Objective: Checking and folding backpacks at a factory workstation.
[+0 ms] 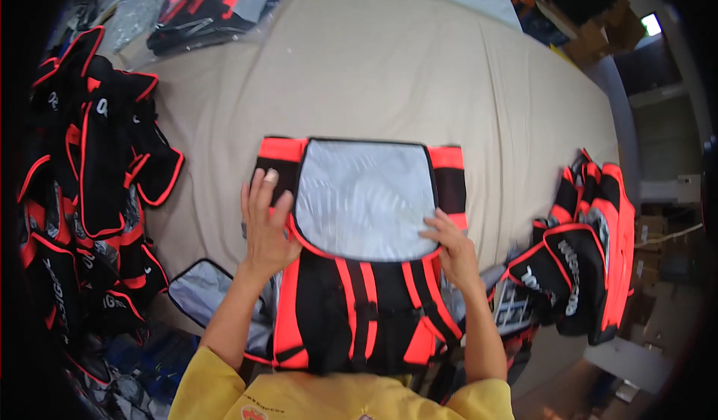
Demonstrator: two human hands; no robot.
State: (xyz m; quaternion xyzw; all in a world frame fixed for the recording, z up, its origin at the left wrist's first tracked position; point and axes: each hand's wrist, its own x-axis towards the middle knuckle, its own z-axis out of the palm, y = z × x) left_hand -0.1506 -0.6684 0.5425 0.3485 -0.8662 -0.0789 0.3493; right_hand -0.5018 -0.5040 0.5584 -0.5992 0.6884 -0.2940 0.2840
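On the black-and-red bag, left hand lies spread; whether right hand grips is unclear.

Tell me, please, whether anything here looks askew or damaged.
Nothing looks clearly damaged or spilled. The red-trimmed bags at left lie in a jumbled heap, unlike the centre backpack, which lies fairly straight.

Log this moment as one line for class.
left hand: spread, at left side of red-black backpack | right hand: at right edge of silver flap | around: left pile, right pile, plastic-wrapped goods
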